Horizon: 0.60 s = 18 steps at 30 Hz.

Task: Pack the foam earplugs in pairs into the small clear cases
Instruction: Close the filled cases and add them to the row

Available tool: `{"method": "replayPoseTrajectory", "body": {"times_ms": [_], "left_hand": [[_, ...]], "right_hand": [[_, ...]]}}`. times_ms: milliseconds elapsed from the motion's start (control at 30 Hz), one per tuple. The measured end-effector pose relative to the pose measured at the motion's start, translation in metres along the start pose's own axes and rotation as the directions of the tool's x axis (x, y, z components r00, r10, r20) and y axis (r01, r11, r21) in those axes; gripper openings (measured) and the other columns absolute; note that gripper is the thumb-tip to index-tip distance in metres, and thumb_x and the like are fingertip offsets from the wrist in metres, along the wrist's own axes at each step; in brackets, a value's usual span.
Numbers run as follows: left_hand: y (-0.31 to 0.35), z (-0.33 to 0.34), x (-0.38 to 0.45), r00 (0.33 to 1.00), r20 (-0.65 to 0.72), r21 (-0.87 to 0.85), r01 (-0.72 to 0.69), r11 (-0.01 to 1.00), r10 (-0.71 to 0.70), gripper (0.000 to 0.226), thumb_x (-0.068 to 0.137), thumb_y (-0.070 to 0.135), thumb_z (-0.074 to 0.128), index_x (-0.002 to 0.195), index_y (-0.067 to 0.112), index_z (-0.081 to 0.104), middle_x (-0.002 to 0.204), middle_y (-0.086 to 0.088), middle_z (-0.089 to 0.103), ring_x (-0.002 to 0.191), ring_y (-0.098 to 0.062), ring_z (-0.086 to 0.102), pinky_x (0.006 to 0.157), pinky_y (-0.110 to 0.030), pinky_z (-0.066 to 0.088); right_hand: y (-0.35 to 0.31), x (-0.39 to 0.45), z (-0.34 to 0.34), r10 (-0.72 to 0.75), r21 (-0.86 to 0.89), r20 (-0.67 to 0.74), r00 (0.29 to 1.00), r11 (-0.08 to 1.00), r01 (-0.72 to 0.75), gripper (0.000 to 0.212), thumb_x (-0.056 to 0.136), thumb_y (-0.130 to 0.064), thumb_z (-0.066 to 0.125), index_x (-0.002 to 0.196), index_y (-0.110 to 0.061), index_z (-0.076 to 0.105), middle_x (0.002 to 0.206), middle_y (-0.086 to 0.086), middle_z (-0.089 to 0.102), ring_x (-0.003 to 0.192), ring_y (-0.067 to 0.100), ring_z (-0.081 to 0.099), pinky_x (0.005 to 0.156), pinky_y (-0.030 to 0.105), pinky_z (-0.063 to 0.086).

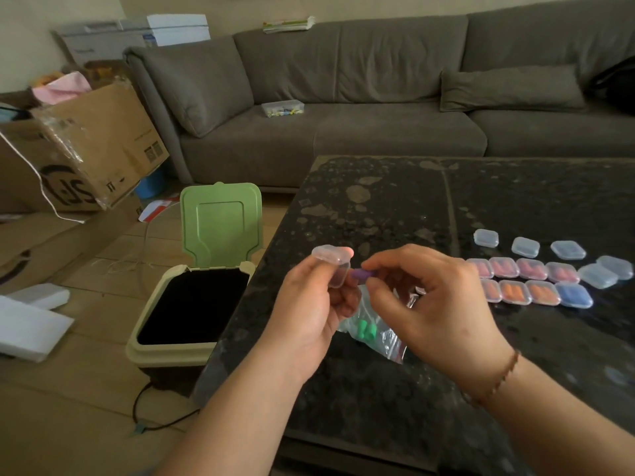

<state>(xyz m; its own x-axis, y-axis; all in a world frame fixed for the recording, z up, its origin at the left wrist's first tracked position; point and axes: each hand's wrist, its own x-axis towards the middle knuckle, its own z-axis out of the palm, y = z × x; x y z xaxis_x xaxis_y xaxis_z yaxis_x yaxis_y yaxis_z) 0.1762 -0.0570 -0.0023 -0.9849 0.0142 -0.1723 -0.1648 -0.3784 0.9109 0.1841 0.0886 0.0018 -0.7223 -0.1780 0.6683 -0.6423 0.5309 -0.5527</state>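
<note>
My left hand holds a small clear case with its lid flipped open, above the dark table's left edge. My right hand pinches a purple earplug at the mouth of that case. Under both hands lies a clear plastic bag with green earplugs inside. To the right, two rows of shut cases hold pink earplugs, orange earplugs and a blue pair. Several empty clear cases lie behind and beside those rows.
The dark speckled table stretches ahead. A bin with a green lid stands open on the floor at the table's left. Cardboard boxes pile up at the left. A grey sofa with a small plastic box on it runs behind.
</note>
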Motion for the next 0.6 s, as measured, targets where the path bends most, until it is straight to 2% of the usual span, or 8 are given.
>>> {"method": "replayPoseTrajectory", "body": {"times_ms": [133,233,367,467,600], "left_hand": [[-0.003,0.003,-0.001,0.999,-0.027,-0.04,0.02,0.999,-0.021,0.015,0.093,0.016,0.06,0.081,0.012,0.068,0.077,-0.008,0.061,0.077,-0.021,0.061,0.069,-0.031,0.05],[-0.007,0.006,-0.003,0.999,-0.035,-0.055,0.039,0.998,-0.041,0.013,0.095,0.017,0.059,0.089,0.012,0.069,0.075,-0.004,0.064,0.078,-0.019,0.064,0.068,-0.031,0.052],[-0.008,0.01,-0.005,0.998,0.021,-0.078,0.064,0.995,-0.063,0.014,0.095,0.016,0.058,0.089,0.008,0.067,0.077,-0.006,0.067,0.073,-0.015,0.067,0.068,-0.029,0.054],[-0.009,0.012,-0.007,0.996,0.077,-0.067,0.058,0.996,-0.052,0.02,0.097,0.017,0.053,0.088,0.006,0.067,0.078,-0.006,0.07,0.07,-0.011,0.069,0.064,-0.025,0.054],[-0.01,0.012,-0.007,0.996,0.06,-0.092,0.071,0.993,-0.066,0.019,0.097,0.017,0.055,0.089,0.008,0.069,0.075,-0.004,0.069,0.067,-0.011,0.069,0.061,-0.024,0.054]], "right_hand": [[0.001,-0.002,0.005,-0.006,-0.045,-0.001,1.0,0.999,0.006,0.014,0.077,-0.015,0.079,0.09,-0.018,0.073,0.076,-0.013,0.064,0.069,-0.005,0.057,0.064,0.004,0.042],[0.004,-0.003,0.008,-0.023,-0.091,0.011,1.0,0.996,0.024,0.013,0.077,-0.016,0.08,0.089,-0.018,0.073,0.077,-0.01,0.065,0.067,-0.003,0.056,0.065,0.004,0.043],[0.006,-0.006,0.009,-0.077,-0.144,0.025,0.997,0.986,0.08,0.009,0.081,-0.017,0.076,0.09,-0.018,0.073,0.08,-0.006,0.066,0.068,0.006,0.06,0.06,0.018,0.051],[0.009,-0.006,0.01,-0.082,-0.197,-0.007,0.997,0.977,0.079,0.007,0.084,-0.023,0.07,0.086,-0.019,0.075,0.078,-0.006,0.066,0.067,0.011,0.061,0.054,0.034,0.052],[0.01,-0.004,0.01,-0.118,-0.311,-0.031,0.992,0.945,0.103,0.011,0.082,-0.032,0.069,0.081,-0.025,0.077,0.075,-0.008,0.065,0.063,0.012,0.059,0.047,0.033,0.049]]}}
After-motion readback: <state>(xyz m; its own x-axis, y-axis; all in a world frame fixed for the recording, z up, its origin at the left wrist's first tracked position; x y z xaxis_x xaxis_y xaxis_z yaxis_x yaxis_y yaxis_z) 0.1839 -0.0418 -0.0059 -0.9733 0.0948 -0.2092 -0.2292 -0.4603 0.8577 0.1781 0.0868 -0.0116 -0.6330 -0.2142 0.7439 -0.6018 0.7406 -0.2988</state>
